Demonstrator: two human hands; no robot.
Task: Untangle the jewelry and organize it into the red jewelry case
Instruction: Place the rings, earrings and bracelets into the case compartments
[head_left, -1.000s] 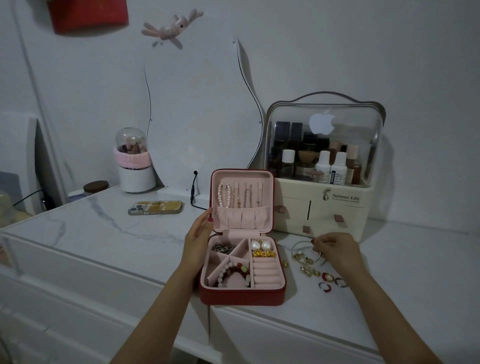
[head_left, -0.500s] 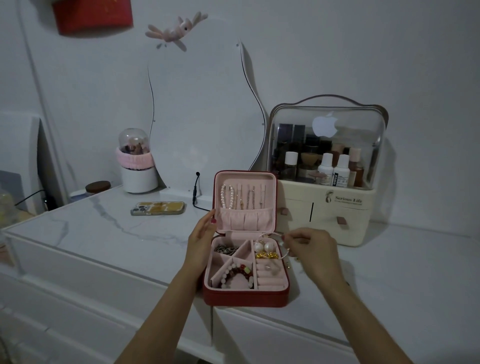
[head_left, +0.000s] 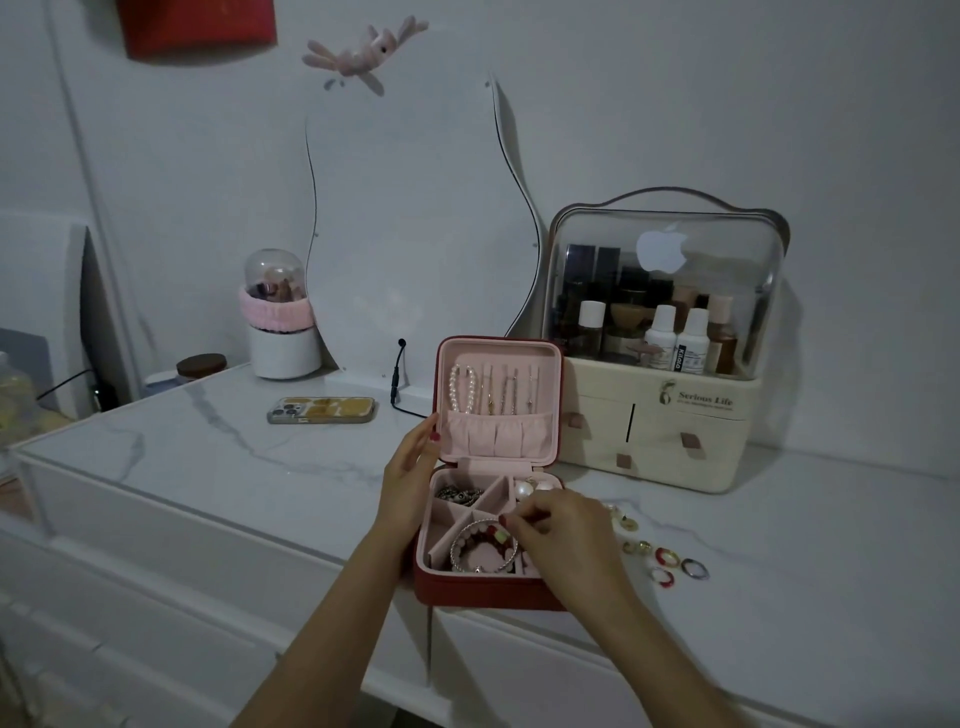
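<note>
Head | left hand (head_left: 410, 480) flat against red case (head_left: 483, 590) | right hand (head_left: 563, 535) curled over tray

Home bedroom, vanity corner. Shown by marble-look dresser top (head_left: 218, 441), wavy frameless mirror (head_left: 410, 234) against white wall, clear-lidded cosmetics organizer (head_left: 660, 415) stocked with bottles, domed brush holder (head_left: 280, 332). Also noted: phone (head_left: 322, 410) lying flat, plush toy (head_left: 363, 52) above mirror.

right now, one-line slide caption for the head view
Left hand steadies the open red jewelry case while right hand reaches inside.
</note>
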